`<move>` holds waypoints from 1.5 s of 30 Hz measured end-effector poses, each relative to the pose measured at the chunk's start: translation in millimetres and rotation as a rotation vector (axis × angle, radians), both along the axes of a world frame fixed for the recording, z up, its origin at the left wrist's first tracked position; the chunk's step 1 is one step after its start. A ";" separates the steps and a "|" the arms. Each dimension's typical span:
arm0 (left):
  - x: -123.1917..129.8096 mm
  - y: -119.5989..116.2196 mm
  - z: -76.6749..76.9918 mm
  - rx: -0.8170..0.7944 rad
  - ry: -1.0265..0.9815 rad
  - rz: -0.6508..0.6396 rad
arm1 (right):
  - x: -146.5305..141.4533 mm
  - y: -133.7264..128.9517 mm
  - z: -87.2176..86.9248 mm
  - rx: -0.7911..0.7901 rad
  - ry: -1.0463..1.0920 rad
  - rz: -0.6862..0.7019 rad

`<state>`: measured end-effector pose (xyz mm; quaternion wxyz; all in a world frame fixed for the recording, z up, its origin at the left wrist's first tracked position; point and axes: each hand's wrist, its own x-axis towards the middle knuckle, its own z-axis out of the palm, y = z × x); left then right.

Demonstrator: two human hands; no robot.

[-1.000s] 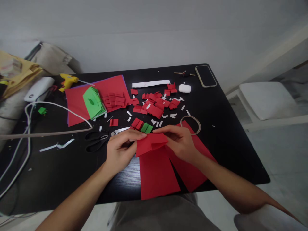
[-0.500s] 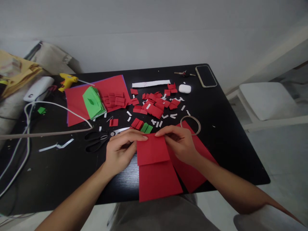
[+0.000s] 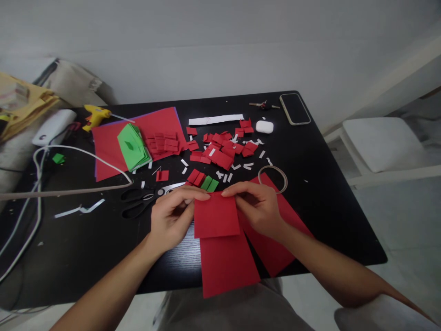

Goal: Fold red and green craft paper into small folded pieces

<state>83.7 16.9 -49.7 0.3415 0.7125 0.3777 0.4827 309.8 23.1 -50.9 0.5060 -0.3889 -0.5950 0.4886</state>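
A sheet of red paper (image 3: 229,266) is folded over at its top, and its lower end hangs past the table's front edge. My left hand (image 3: 174,216) pinches the top left of the fold between thumb and fingers. At the top right, my right hand (image 3: 258,207) grips the same fold. A second red sheet (image 3: 275,239) lies beneath my right hand and forearm. Just beyond the fold are small folded red pieces (image 3: 196,177) and green pieces (image 3: 209,184). Black-handled scissors (image 3: 138,202) lie left of my left hand, their blades partly hidden.
A pile of red paper pieces (image 3: 222,149) and white scraps spreads mid-table. Left are a green paper stack (image 3: 133,147), a yellow glue gun (image 3: 96,115) and a white cable (image 3: 86,190). A tape roll (image 3: 285,181), white case (image 3: 264,126) and phone (image 3: 295,109) lie right.
The folded flap has shifted slightly left and lies squarer, while the sheet's lower end has come a little nearer to me. Both hands keep their hold at the fold.
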 end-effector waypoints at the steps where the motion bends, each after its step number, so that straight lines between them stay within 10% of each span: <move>1: 0.1 -0.2 0.3 0.009 0.003 0.000 | 0.0 -0.2 0.2 0.000 0.001 0.001; 28: 1.0 1.6 1.5 0.161 0.063 -0.014 | -1.5 -1.1 -1.9 -0.003 -0.036 0.017; 35: -2.6 5.2 0.1 0.142 0.067 0.165 | -1.4 7.4 -7.3 -0.134 0.010 -0.034; 45: -3.5 7.9 -1.5 0.135 0.088 0.097 | 8.4 22.3 -12.1 0.162 -0.394 -0.230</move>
